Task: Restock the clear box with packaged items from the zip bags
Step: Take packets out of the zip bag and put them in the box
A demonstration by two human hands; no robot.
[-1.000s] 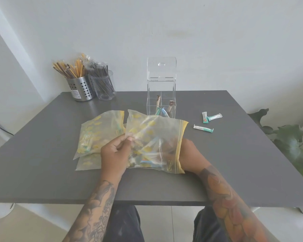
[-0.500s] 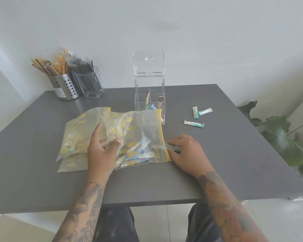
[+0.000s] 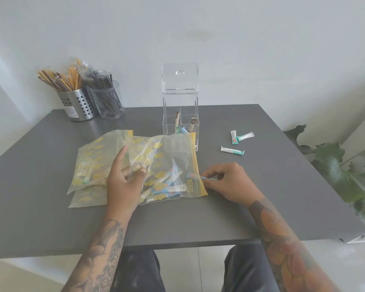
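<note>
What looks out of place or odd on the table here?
Three small packets lie loose on the table, to the right of the clear box, not in it or in a bag. Otherwise nothing stands out: the box stands upright with its lid raised and nothing looks spilled or damaged.

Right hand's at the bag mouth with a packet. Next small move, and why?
Probably draw that packet clear of the zip bag and carry it to the clear box: right hand pinches it at the yellow zip edge, left hand holds the bag, and the lid stands open.
</note>
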